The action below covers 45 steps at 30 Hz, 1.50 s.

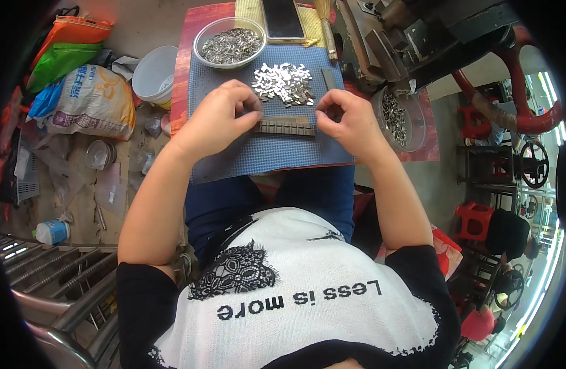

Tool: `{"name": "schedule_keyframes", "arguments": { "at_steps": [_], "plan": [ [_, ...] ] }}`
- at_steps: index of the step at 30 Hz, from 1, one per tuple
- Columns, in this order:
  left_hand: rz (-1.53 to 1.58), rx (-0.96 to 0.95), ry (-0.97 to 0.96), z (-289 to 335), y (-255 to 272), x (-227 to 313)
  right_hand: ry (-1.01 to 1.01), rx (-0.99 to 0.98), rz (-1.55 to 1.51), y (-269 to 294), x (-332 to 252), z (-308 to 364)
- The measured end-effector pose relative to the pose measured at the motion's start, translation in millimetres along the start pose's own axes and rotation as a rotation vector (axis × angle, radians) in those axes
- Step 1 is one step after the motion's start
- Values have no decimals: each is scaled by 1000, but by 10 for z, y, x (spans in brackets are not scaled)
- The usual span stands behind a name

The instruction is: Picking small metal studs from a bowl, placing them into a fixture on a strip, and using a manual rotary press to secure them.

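Note:
A dark slotted metal bar [287, 128] lies crosswise on the blue textured mat [234, 155], its row of notches facing me. At its left end is my left hand [220, 117], thumb and forefinger pinched close to the bar. My right hand [352, 122] is likewise curled into a pinch beside the right end. Whatever small piece either pinch may hold is too hidden to make out. Just beyond the bar spreads a loose pile of small silvery metal pieces [284, 80], some bright, some dark. To its right lies a flat grey strip [328, 80].
A clear bowl of small metal pieces [231, 46] stands at the far left of the table, near a phone [283, 19] and a brush [325, 31]. Another clear tub [412, 126] sits right, beneath a machine with a red handwheel [510, 117]. A white bucket [154, 74] stands left.

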<state>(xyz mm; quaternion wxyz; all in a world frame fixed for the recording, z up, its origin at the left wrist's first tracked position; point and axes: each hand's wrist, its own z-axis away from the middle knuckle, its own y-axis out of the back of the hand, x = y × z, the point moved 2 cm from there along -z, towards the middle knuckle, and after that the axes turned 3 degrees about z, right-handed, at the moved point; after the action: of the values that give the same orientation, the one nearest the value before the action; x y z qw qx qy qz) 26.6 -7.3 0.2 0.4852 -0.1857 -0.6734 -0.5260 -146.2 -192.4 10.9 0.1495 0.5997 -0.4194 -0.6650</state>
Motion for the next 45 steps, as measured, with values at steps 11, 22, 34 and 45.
{"name": "schedule_keyframes", "arguments": {
  "at_steps": [11,22,34,45],
  "plan": [
    [-13,-52,57,106,23,86,-79,1,-206,-126,-59,137],
    [-106,118,-219,-277,-300,164,123,83,-70,-148,-4,197],
    [-344,202,-326,-293,-367,222,341,172,147,-86,-57,192],
    [57,138,-53,34,-72,133,153,152,127,-95,125,-104]
  ]
}}
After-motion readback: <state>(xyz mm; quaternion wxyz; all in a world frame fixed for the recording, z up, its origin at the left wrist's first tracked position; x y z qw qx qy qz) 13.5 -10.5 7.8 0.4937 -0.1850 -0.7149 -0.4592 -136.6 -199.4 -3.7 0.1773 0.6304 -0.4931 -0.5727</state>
